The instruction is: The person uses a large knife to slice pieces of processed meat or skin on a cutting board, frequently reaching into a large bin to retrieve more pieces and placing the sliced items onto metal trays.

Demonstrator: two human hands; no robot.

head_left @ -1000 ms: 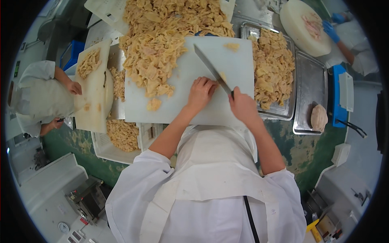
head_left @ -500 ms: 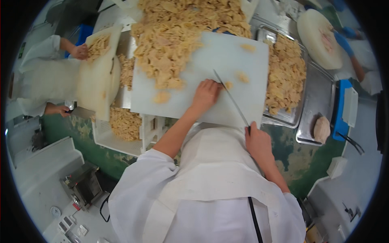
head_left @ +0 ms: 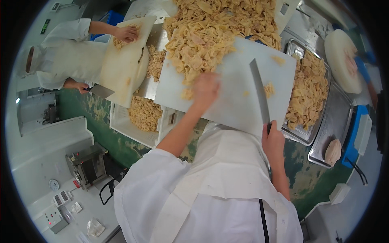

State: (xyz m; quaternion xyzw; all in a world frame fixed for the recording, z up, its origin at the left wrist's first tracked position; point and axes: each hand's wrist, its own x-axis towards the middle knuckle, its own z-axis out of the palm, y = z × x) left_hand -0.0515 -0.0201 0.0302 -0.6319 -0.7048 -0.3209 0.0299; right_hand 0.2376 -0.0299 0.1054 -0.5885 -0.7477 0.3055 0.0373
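My right hand point(head_left: 274, 139) grips the black handle of a long knife point(head_left: 260, 89) near the front edge of a white cutting board point(head_left: 239, 97). The blade points away from me across the board, beside a small cut heap of yellowish, skin-like raw pieces point(head_left: 269, 90). My left hand point(head_left: 206, 90) is smeared by motion over the board, at the near end of a big pile of the same pieces point(head_left: 198, 50). Whether its fingers hold anything cannot be made out. A stray piece point(head_left: 278, 60) lies near the board's far right corner.
To the right, a metal tray point(head_left: 310, 139) carries more pieces; another metal tray point(head_left: 338, 117) holds a pale lump point(head_left: 333, 152). At left, a co-worker's hand point(head_left: 82, 86) holds a cleaver point(head_left: 101, 91) by a second board point(head_left: 117, 75). A white crate point(head_left: 120, 121) stands below.
My left hand has moved away from the knife toward the pile. The blade has swung to point more straight ahead. The whole view has shifted, with the scene moving rightward.
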